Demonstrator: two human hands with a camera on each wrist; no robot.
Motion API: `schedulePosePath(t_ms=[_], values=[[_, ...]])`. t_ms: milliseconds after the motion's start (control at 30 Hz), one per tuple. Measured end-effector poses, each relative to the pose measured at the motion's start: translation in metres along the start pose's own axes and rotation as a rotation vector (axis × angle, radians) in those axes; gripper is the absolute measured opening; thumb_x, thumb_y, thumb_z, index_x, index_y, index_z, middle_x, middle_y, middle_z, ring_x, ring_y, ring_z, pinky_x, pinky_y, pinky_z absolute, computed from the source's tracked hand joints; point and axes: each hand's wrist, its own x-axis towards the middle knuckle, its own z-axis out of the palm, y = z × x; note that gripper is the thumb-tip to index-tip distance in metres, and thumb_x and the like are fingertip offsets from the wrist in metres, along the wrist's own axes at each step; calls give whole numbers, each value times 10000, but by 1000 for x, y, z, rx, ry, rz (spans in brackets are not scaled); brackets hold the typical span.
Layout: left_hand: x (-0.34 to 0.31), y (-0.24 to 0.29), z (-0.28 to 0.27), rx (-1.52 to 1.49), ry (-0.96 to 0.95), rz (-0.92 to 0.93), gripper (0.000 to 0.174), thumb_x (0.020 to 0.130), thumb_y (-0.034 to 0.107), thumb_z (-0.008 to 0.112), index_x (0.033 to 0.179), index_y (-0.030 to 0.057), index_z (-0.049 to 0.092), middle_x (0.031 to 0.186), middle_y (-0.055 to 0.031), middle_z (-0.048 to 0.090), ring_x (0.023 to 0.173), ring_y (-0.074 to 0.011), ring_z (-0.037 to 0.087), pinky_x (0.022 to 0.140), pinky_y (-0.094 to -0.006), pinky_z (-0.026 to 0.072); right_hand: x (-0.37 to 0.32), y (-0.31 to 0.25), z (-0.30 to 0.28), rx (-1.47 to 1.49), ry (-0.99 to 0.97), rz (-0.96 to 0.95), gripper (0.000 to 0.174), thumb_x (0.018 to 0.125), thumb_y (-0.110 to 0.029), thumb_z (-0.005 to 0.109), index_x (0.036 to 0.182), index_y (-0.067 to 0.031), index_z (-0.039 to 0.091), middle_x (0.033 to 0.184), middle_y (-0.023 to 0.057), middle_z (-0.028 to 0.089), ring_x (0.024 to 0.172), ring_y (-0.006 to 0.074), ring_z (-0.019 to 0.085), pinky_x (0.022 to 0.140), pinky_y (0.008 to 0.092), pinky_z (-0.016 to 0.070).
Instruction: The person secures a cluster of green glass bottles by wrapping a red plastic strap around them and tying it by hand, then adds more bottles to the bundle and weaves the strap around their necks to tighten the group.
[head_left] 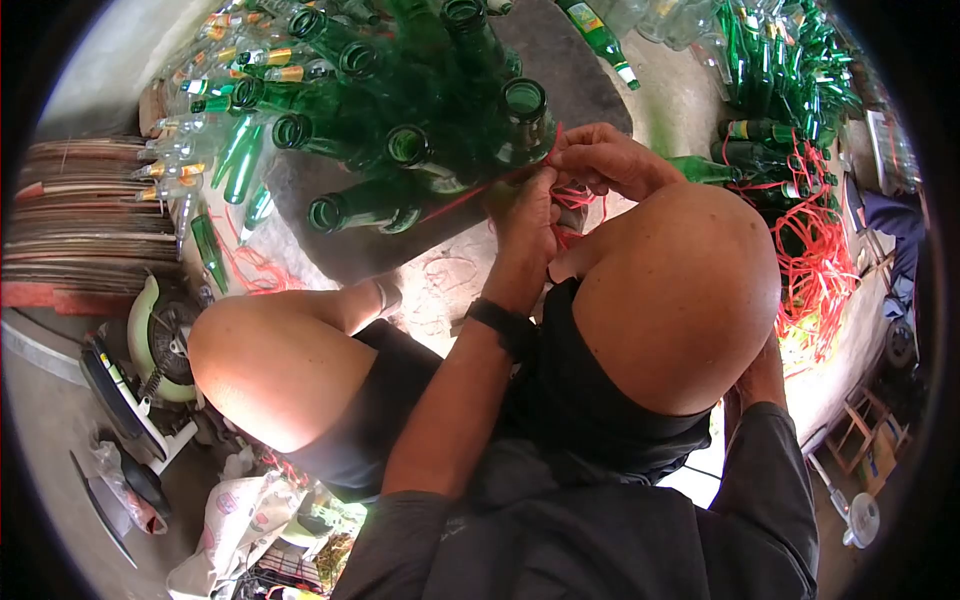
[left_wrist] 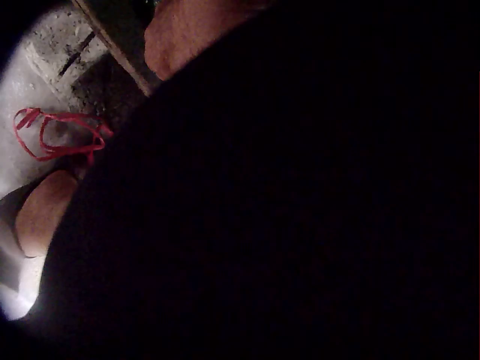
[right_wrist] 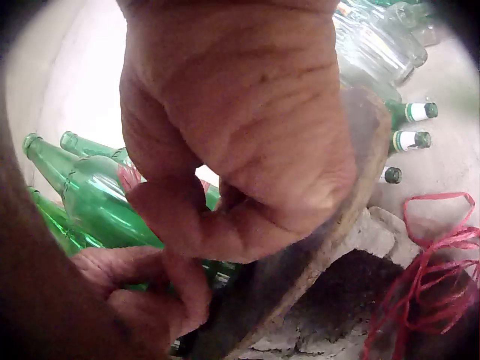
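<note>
Several green glass bottles (head_left: 525, 140) stand bunched on a dark slab (head_left: 585, 95), necks up. Red plastic string (head_left: 460, 203) runs across the near side of the bunch. At its near right corner, my left hand (head_left: 525, 215) pinches the string low against the bottles. Just beside it, my right hand (head_left: 615, 160) grips the string with thumb and curled fingers. The right wrist view shows the right hand (right_wrist: 240, 127) above the left hand (right_wrist: 154, 300), by the slab's edge. Mostly black, the left wrist view catches only part of a hand (left_wrist: 195, 34) and loose red string (left_wrist: 64, 135).
My bent knees (head_left: 680, 300) flank the work. A heap of red string (head_left: 815, 260) hangs at the right beside more green bottles (head_left: 780, 60). Clear and green bottles (head_left: 240, 160) lie at the left, near a stack of thin brown sheets (head_left: 90, 220). A fan (head_left: 860, 515) stands lower right.
</note>
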Motion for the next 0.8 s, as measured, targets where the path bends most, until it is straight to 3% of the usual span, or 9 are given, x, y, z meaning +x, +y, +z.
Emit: schedulePosePath(t_ms=[233,467,633,800], values=[[-17,14,13,-34,21,5,174,897,-31,680,1060,-81,643,899,-157,711,685,-202,728,495,-269,580,0,4,1,-15,34,-7,129,953,-205,640,938,-90,697,756,-58,620,555,11,413,483,207,284],[-16,13,13,-80,14,-31,151,917,-49,648,1061,-88,626,878,-171,711,657,-225,726,473,-271,570,-2,4,3,-35,61,11,123,974,-199,624,966,-88,676,788,-47,632,561,14,415,481,210,287],[-18,12,16,-150,-119,-53,114,937,-19,649,1039,-63,625,822,-170,711,611,-227,716,428,-252,528,-10,2,9,32,66,-1,132,984,-219,629,956,-95,664,793,-53,618,572,15,415,485,206,303],[-11,6,6,-59,-36,-35,122,941,11,669,1049,-39,641,821,-138,712,614,-208,715,420,-245,507,-9,5,8,86,57,2,135,989,-227,630,945,-103,656,789,-59,602,578,14,416,489,198,314]])
